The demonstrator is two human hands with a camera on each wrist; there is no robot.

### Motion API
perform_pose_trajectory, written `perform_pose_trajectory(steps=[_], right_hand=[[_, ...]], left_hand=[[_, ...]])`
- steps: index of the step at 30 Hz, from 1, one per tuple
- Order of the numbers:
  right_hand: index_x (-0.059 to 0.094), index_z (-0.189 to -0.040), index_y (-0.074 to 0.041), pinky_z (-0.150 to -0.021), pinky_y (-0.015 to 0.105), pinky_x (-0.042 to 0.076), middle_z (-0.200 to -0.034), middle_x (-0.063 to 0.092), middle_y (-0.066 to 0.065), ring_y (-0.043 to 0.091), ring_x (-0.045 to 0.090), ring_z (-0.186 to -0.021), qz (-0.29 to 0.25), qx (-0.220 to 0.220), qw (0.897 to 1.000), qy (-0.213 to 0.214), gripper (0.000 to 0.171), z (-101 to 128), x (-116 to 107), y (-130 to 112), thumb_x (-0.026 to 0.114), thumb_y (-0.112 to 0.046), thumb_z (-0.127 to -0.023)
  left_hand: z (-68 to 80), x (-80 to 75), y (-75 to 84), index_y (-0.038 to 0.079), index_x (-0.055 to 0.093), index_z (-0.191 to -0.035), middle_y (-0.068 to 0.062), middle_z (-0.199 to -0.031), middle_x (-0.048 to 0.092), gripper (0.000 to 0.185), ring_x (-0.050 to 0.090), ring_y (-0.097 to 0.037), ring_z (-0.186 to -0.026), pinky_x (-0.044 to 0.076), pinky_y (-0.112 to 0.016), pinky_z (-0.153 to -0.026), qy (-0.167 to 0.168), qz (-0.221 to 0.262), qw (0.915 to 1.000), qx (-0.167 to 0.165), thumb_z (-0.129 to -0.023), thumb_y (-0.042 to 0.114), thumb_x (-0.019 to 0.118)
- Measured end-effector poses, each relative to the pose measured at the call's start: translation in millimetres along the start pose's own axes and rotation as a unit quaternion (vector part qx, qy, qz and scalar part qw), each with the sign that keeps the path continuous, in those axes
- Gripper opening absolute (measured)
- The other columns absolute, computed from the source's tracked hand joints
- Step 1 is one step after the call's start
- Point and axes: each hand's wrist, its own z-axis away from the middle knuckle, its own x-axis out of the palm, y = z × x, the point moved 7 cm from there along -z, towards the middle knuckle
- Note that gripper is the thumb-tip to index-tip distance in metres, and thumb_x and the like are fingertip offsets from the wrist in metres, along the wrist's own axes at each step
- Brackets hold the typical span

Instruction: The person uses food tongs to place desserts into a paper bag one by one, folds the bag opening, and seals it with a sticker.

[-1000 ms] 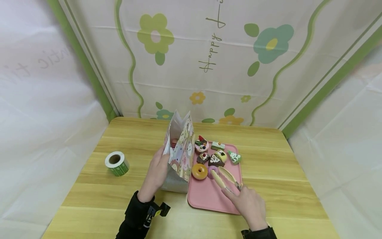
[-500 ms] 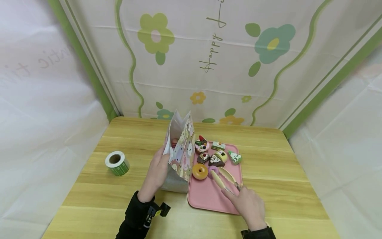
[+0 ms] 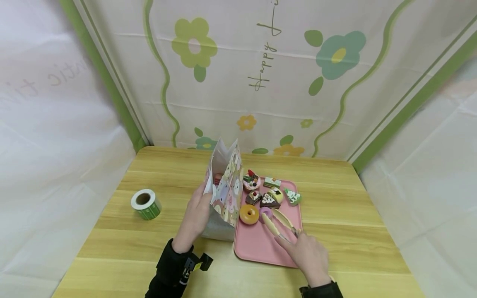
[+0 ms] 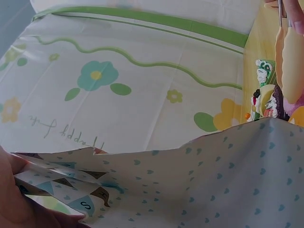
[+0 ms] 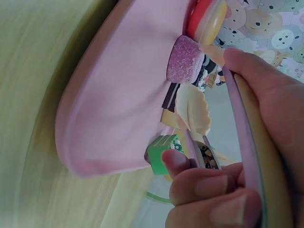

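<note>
left hand [image 3: 195, 217]: grips bag [image 3: 227, 194] edge, upright on bench [image 3: 123, 231] | right hand [image 3: 307, 256]: holds tongs [image 3: 277, 221], tips at purple sweet [image 3: 265, 213] on tray [image 3: 261, 246]

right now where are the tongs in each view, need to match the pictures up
Head: the tongs lie over the pink tray right of centre, held by the right hand, tips beside the purple sweet.
Left wrist: only their cream tips show at the top right corner, past the paper bag.
Right wrist: they run along the right side, gripped in the fingers.
Shared landmark: the paper bag.
</note>
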Motion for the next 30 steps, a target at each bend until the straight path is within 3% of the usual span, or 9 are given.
perform_pose_trajectory(steps=[6, 11, 14, 20, 30], right_hand=[[0.063, -0.087, -0.004, -0.036, 0.033, 0.025, -0.053, 0.042, 0.006, 0.019, 0.038, -0.043, 0.004, -0.005, 1.000, 0.003, 0.093, -0.5, 1.0, -0.1, 0.036, -0.088, -0.055], [0.060, -0.076, -0.007, -0.035, 0.033, 0.025, -0.052, 0.042, 0.005, 0.019, 0.038, -0.042, 0.014, -0.009, 1.000, 0.012, 0.088, -3.0, 0.7, -3.3, 0.036, -0.089, -0.054], [0.056, -0.071, -0.009, -0.036, 0.033, 0.025, -0.051, 0.042, 0.005, 0.019, 0.038, -0.042, 0.016, -0.009, 1.000, 0.015, 0.084, -5.0, 1.5, -4.7, 0.037, -0.088, -0.054], [0.059, -0.075, -0.008, -0.036, 0.033, 0.025, -0.052, 0.042, 0.005, 0.018, 0.039, -0.042, 0.006, -0.006, 1.000, 0.015, 0.078, -7.5, 6.3, -4.5, 0.046, -0.083, -0.058], [0.046, -0.058, -0.012, -0.035, 0.031, 0.023, -0.050, 0.040, 0.004, 0.017, 0.036, -0.040, 0.011, -0.014, 0.999, 0.029, 0.068, -6.2, 9.5, -5.3, 0.046, -0.080, -0.062]], left_hand=[[-1.2, 0.6, -1.0, 0.024, 0.030, -0.139, 0.000, -0.124, 0.046, 0.042, 0.046, -0.018, -0.109, 0.037, -0.044, -0.089, -0.006, 0.002, 0.9999, 0.009, -0.097, 0.024, 0.030], [-1.7, 0.6, 0.0, 0.024, 0.028, -0.140, 0.000, -0.125, 0.046, 0.043, 0.046, -0.017, -0.109, 0.037, -0.043, -0.089, -0.008, 0.001, 0.9998, 0.019, -0.097, 0.022, 0.030], [-1.5, 0.4, -0.7, 0.025, 0.029, -0.139, 0.000, -0.123, 0.048, 0.043, 0.047, -0.017, -0.108, 0.038, -0.043, -0.088, -0.003, -0.003, 0.9999, 0.012, -0.096, 0.020, 0.030], [-0.7, 0.2, -1.3, 0.018, 0.031, -0.140, -0.001, -0.122, 0.048, 0.043, 0.047, -0.018, -0.107, 0.038, -0.042, -0.087, 0.000, -0.009, 1.0000, 0.000, -0.096, 0.021, 0.030], [6.9, 0.2, 30.4, 0.011, 0.032, -0.138, -0.009, -0.125, 0.046, 0.041, 0.046, -0.023, -0.109, 0.037, -0.045, -0.089, -0.014, 0.018, 0.9997, -0.002, -0.097, 0.012, 0.030]])
